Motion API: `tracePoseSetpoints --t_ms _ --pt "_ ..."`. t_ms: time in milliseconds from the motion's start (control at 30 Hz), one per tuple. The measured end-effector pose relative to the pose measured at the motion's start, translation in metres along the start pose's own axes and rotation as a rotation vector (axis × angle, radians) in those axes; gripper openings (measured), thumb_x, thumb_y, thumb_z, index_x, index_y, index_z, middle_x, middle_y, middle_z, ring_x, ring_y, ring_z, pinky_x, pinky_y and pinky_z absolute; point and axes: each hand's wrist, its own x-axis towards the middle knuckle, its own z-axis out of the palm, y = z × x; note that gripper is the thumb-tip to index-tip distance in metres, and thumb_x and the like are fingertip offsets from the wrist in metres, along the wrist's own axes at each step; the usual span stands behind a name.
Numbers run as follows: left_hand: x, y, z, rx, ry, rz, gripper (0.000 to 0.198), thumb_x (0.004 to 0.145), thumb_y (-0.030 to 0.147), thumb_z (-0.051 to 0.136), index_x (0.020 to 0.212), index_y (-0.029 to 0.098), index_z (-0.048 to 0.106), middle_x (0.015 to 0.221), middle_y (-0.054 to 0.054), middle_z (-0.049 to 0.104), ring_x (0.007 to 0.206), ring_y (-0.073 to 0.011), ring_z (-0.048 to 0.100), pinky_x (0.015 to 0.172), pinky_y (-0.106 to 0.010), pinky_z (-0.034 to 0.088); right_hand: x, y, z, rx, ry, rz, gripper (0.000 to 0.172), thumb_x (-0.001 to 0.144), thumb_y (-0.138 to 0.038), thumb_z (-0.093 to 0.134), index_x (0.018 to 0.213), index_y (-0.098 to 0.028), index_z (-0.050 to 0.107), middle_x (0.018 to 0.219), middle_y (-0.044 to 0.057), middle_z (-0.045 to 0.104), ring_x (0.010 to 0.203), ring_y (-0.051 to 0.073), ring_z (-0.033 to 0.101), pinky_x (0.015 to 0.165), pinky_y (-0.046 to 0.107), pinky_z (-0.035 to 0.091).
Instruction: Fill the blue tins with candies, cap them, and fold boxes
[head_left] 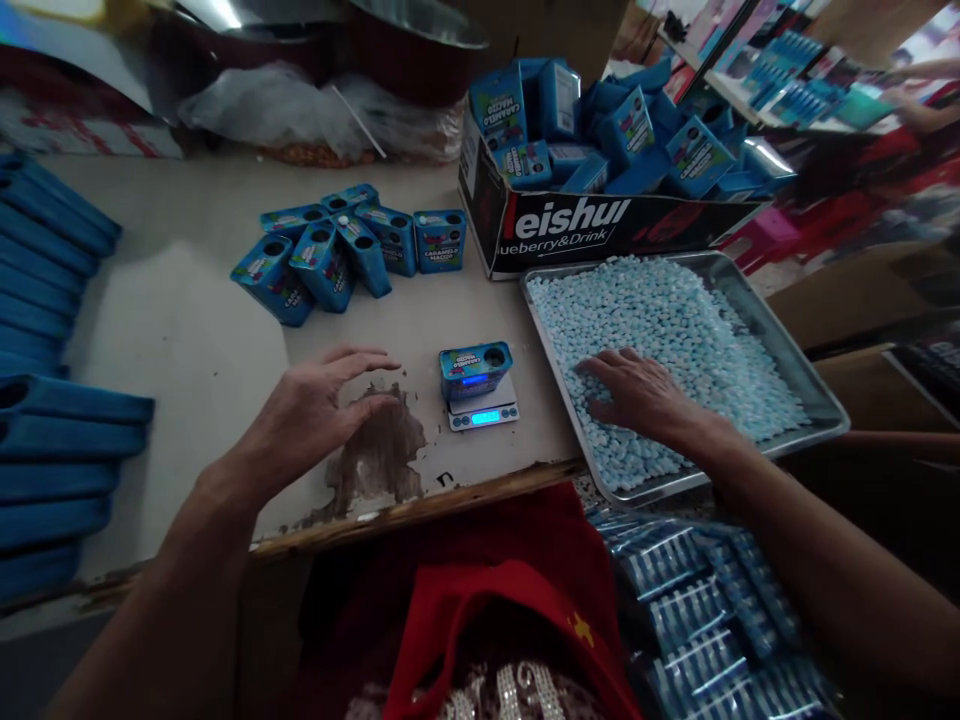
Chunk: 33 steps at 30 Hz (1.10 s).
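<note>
Grey-white tabletop [187,330] fills most of the view, worn through to a brown patch near its front edge. At its far right stands a black cardboard box [592,228] heaped with blue tins, and just in front of that box lies a metal tray [806,385] spread with small pale-blue candies [675,320]. Stacks of flat blue sleeves [52,400] line the left edge of the table. A cluster of blue tins [341,250], each with a round hole in its top, sits toward the back of the table, well apart from both hands. Packs in striped blue wrappers [705,610] lie below the tray, beside red cloth [480,590].

Over the worn patch hovers the left hand [315,415], fingers spread and slack, grasping nothing; it may brush the surface with its fingertips, though the angle makes that hard to judge. Palm down on the candies at the near side of the tray rests the right hand [637,395], fingers loosely extended, not closed around anything that shows.

Between the two hands sits a small digital scale [484,410] with a lit blue display, and on its platform lies a single blue tin [475,368], hole facing up, touched by neither hand.
</note>
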Motion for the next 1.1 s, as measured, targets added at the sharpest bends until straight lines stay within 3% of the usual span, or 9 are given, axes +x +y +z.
tracePoseSetpoints --t_ms 200,367,500,633,700,833,900,1000,1100 --pt "0.003 0.010 -0.005 0.132 0.046 -0.003 0.038 0.091 0.046 0.064 0.121 0.024 0.072 0.130 -0.006 0.068 0.119 -0.0252 0.065 0.115 -0.041 0.047 0.006 0.016 0.000 0.147 0.060 0.101 0.024 0.085 -0.027 0.060 0.105 -0.020 0.072 0.098 0.008 0.072 0.077 0.019 0.061 0.063 0.029 0.033" --pt "0.000 0.010 -0.010 0.162 -0.001 -0.040 0.038 0.091 0.045 0.066 0.121 0.024 0.071 0.131 -0.007 0.068 0.119 -0.0269 0.065 0.112 -0.042 0.048 0.005 0.051 0.011 0.602 0.240 0.221 0.030 0.083 -0.044 0.065 0.097 -0.020 0.077 0.069 0.000 0.065 0.062 0.015 0.054 0.061 0.027 0.036" --pt "0.014 0.022 0.000 0.097 -0.055 -0.088 0.050 0.089 0.046 0.068 0.133 0.022 0.065 0.131 -0.009 0.068 0.114 -0.0283 0.067 0.105 -0.043 0.052 0.004 0.052 0.024 0.729 0.252 0.288 0.030 0.076 -0.044 0.071 0.090 -0.019 0.077 0.059 -0.003 0.057 0.054 0.012 0.045 0.054 0.027 0.032" --pt "0.030 0.028 0.012 -0.039 -0.143 -0.103 0.080 0.078 0.050 0.080 0.149 0.023 0.051 0.144 -0.011 0.060 0.117 -0.0291 0.066 0.102 -0.043 0.055 0.009 0.042 0.017 0.624 0.227 0.240 0.021 0.074 -0.033 0.070 0.085 -0.018 0.079 0.062 -0.001 0.060 0.057 0.013 0.050 0.057 0.028 0.033" --pt "0.033 0.024 0.015 -0.044 -0.191 -0.094 0.085 0.077 0.051 0.081 0.152 0.025 0.048 0.149 -0.010 0.056 0.120 -0.0294 0.064 0.105 -0.043 0.052 0.012 0.037 0.006 0.578 0.220 0.203 0.017 0.073 -0.030 0.070 0.082 -0.018 0.079 0.063 0.000 0.061 0.059 0.013 0.052 0.057 0.028 0.034" --pt "0.027 0.008 0.015 0.009 -0.219 -0.116 0.074 0.083 0.051 0.076 0.149 0.026 0.051 0.148 -0.009 0.057 0.120 -0.0296 0.064 0.109 -0.045 0.049 0.017 0.013 -0.026 0.753 0.227 0.114 0.022 0.079 -0.037 0.070 0.086 -0.017 0.077 0.062 -0.001 0.059 0.055 0.012 0.048 0.053 0.026 0.033" --pt "0.023 0.001 0.014 0.017 -0.227 -0.136 0.068 0.085 0.052 0.073 0.145 0.027 0.055 0.144 -0.009 0.059 0.118 -0.0296 0.064 0.107 -0.045 0.050 0.022 -0.007 -0.045 0.820 0.255 -0.011 0.023 0.082 -0.037 0.069 0.090 -0.017 0.076 0.064 -0.002 0.060 0.055 0.011 0.047 0.052 0.025 0.032" --pt "0.017 -0.006 0.010 -0.006 -0.228 -0.139 0.062 0.087 0.054 0.071 0.142 0.029 0.059 0.140 -0.008 0.061 0.117 -0.0294 0.065 0.104 -0.044 0.051 0.033 -0.042 -0.073 0.764 0.306 -0.238 0.014 0.082 -0.028 0.069 0.089 -0.017 0.075 0.069 -0.001 0.063 0.060 0.011 0.050 0.055 0.025 0.035" --pt "0.012 -0.012 0.006 -0.026 -0.214 -0.129 0.058 0.089 0.052 0.070 0.141 0.031 0.059 0.141 -0.007 0.061 0.118 -0.0284 0.064 0.104 -0.042 0.052 0.047 -0.068 -0.092 0.603 0.330 -0.341 0.010 0.078 -0.019 0.071 0.086 -0.018 0.076 0.071 -0.001 0.066 0.063 0.012 0.055 0.060 0.025 0.037"
